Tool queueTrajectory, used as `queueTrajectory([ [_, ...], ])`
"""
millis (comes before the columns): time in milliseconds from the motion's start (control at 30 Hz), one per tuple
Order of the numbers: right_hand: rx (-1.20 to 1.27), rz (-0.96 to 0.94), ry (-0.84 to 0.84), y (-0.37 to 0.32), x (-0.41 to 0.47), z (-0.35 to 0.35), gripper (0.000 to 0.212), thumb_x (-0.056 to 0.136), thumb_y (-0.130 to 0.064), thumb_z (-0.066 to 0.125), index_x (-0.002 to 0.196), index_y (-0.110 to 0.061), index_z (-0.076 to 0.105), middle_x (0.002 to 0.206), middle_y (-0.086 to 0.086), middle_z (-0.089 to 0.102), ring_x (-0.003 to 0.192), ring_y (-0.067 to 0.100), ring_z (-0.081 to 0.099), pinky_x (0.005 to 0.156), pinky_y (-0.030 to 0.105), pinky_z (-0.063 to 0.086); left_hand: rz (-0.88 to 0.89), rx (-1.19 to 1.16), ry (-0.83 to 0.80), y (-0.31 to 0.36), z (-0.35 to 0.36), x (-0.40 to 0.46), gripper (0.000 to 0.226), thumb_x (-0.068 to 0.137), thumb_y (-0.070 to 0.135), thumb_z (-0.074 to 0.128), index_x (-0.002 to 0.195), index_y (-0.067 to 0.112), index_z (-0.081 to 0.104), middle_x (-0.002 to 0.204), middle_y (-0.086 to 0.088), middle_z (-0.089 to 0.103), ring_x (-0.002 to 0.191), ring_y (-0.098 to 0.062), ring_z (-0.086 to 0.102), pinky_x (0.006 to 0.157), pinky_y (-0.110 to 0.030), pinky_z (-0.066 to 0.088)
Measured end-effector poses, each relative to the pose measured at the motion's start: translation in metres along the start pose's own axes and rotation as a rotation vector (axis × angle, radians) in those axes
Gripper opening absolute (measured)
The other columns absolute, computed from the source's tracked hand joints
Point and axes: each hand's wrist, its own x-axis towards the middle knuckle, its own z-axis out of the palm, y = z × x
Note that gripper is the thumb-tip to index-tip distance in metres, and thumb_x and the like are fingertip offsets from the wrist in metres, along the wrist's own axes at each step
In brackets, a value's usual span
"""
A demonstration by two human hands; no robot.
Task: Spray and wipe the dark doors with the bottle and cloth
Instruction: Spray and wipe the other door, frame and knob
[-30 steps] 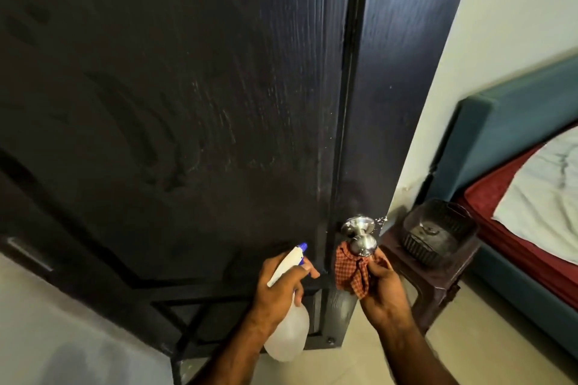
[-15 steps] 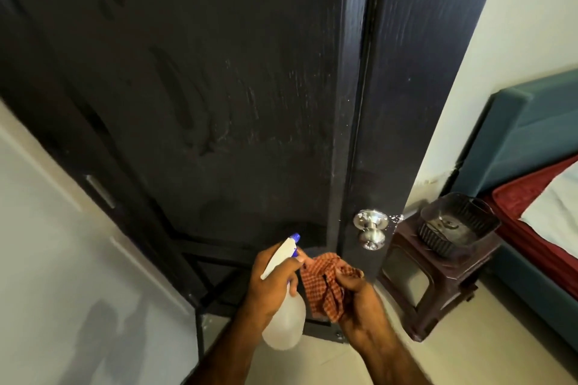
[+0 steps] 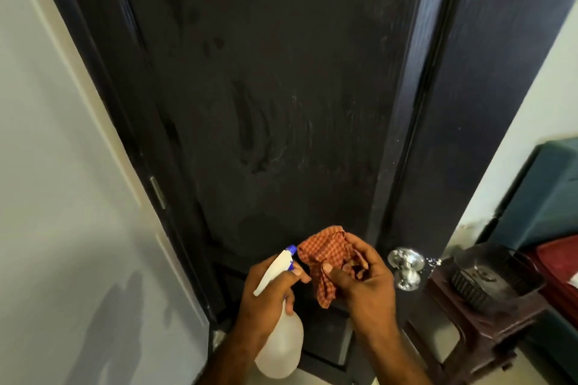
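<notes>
— Why is the bottle (image 3: 279, 344) held so low, below the door knob (image 3: 405, 266) and off to its left?

— My guess is it's parked rather than aimed. The left hand (image 3: 268, 294) has its fingers wrapped round the neck, with one finger lying along the white trigger head, and the blue nozzle points up toward the door (image 3: 266, 109). That keeps it ready to spray without a change of grip.

— And the cloth (image 3: 325, 262)?

— It's bunched in the right hand (image 3: 366, 278), just left of the knob and right beside the nozzle. The thumb and fingers are clamped on the checked fabric, and a loose tail hangs down below them. I'd say the person is gathering it into a pad, so a fresh fold meets the wood.

— Is it touching the door?

— I can't tell; it sits in front of the lower part of the panel, but contact isn't clear.

— How far along does the job look?

— The panel above and left of the knob shows streaks and duller patches, which look like damp wipe marks. The second door (image 3: 488, 103), right of the knob, looks less marked, so it may be the one left to do.

— Any risk?

— The stool (image 3: 469, 319) with the dark basket (image 3: 497, 278) stands close to the knob's right, easy to catch with stray spray.
</notes>
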Motion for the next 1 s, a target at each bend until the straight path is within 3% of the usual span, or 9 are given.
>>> queueTrajectory([
  [133, -0.415, -0.638, 0.096, -0.038, 0.040, 0.015, 0.050, 0.086, 0.004, 0.087, 0.131, -0.014, 0.073, 0.128, 0.003, 0.071, 0.120, 0.014, 0.069, 0.102, 0.032, 0.057, 0.051, -0.080, -0.033, 0.011, -0.015, 0.029, 0.022, 0.103, 0.006, 0.058, 0.091, 0.001, 0.077, 0.072, -0.004, 0.076, 0.049, -0.023, 0.054, 0.058, -0.036, 0.053],
  [200, -0.643, -0.952, 0.153, -0.062, 0.074, 0.025, 0.043, 0.088, 0.005, 0.082, 0.129, -0.006, 0.075, 0.132, 0.012, 0.066, 0.123, 0.022, 0.065, 0.105, 0.033, 0.053, 0.072, -0.096, -0.045, 0.015, -0.024, 0.051, 0.022, 0.103, 0.007, 0.058, 0.093, 0.001, 0.077, 0.081, -0.007, 0.079, 0.049, -0.022, 0.056, 0.059, -0.038, 0.054],
  [267, -0.821, -1.103, 0.219, -0.077, 0.109, 0.035, 0.038, 0.092, -0.004, 0.076, 0.130, -0.007, 0.076, 0.135, 0.019, 0.062, 0.126, 0.028, 0.059, 0.107, 0.036, 0.050, 0.085, -0.119, -0.035, 0.023, -0.035, 0.073, 0.023, 0.103, 0.006, 0.058, 0.093, 0.000, 0.077, 0.078, -0.007, 0.078, 0.048, -0.020, 0.056, 0.058, -0.036, 0.054],
  [367, -0.975, -1.132, 0.286, -0.066, 0.148, 0.067, 0.040, 0.095, -0.011, 0.072, 0.135, -0.011, 0.075, 0.139, 0.016, 0.058, 0.122, 0.033, 0.061, 0.103, 0.043, 0.052, 0.122, -0.138, -0.038, 0.030, -0.056, 0.120, 0.024, 0.102, 0.002, 0.056, 0.091, -0.001, 0.077, 0.081, -0.011, 0.079, 0.048, -0.021, 0.054, 0.056, -0.035, 0.052],
  [467, -1.151, -1.103, 0.032, -0.020, 0.150, 0.081, 0.033, 0.103, -0.016, 0.070, 0.137, -0.017, 0.072, 0.139, 0.009, 0.062, 0.111, 0.035, 0.070, 0.089, 0.049, 0.057, 0.164, -0.148, -0.046, 0.037, -0.076, 0.155, 0.024, 0.101, 0.000, 0.056, 0.089, -0.001, 0.077, 0.076, -0.008, 0.078, 0.049, -0.027, 0.051, 0.057, -0.032, 0.052],
  [567, -1.478, -1.244, -0.119, 0.007, 0.150, 0.060, 0.050, 0.100, -0.034, 0.070, 0.149, -0.030, 0.064, 0.152, 0.008, 0.050, 0.123, 0.036, 0.063, 0.094, 0.048, 0.041, 0.208, -0.115, -0.087, 0.041, -0.097, 0.177, 0.024, 0.101, -0.001, 0.056, 0.090, -0.001, 0.078, 0.064, -0.003, 0.072, 0.051, -0.031, 0.053, 0.058, -0.030, 0.054],
  [767, -1.152, -1.291, 0.314, -0.075, 0.175, 0.126, 0.045, 0.105, -0.029, 0.061, 0.150, -0.026, 0.061, 0.156, 0.011, 0.045, 0.130, 0.040, 0.056, 0.107, 0.056, 0.040, 0.222, -0.150, -0.136, 0.038, -0.134, 0.196, 0.022, 0.098, 0.011, 0.063, 0.084, 0.012, 0.081, 0.063, -0.012, 0.070, 0.051, -0.032, 0.057, 0.064, -0.031, 0.059],
  [900, -1.342, -1.361, 0.045, -0.031, 0.186, 0.161, 0.052, 0.104, -0.028, 0.068, 0.155, -0.023, 0.059, 0.168, 0.007, 0.038, 0.142, 0.034, 0.048, 0.109, 0.050, 0.038, 0.230, -0.173, -0.156, 0.045, -0.143, 0.205, 0.020, 0.093, 0.028, 0.065, 0.084, 0.017, 0.081, 0.066, -0.018, 0.070, 0.050, -0.029, 0.056, 0.066, -0.032, 0.056],
  [1000, -1.452, -1.319, -0.101, 0.003, 0.173, 0.122, 0.050, 0.108, -0.034, 0.059, 0.158, -0.031, 0.054, 0.174, -0.001, 0.033, 0.144, 0.029, 0.048, 0.105, 0.047, 0.033, 0.247, -0.182, -0.139, 0.048, -0.148, 0.211, 0.024, 0.085, 0.033, 0.064, 0.085, 0.016, 0.080, 0.079, -0.023, 0.074, 0.049, -0.030, 0.053, 0.062, -0.038, 0.054],
])
